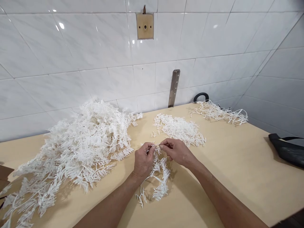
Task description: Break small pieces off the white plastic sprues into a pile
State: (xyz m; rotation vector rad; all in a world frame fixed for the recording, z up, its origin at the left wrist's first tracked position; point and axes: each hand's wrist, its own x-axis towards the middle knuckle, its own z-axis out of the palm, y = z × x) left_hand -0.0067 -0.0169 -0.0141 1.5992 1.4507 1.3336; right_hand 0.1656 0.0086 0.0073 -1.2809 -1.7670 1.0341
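A: Remaining?
B: Big white plastic-looking branch heap, frame left, apparently unworked.
A: Looks done?
B: White short-tip pile, centre; bare white-stem pile, upper right.
A: Hands?
B: Pinching white branching sprig, lower centre, with left hand and right hand; seemingly part-stripped.

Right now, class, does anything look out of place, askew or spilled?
Mildly: a brownish stub pokes above the yellowish wall plate, looking unfinished; a few white sprigs lie strayed beside the middle pile.
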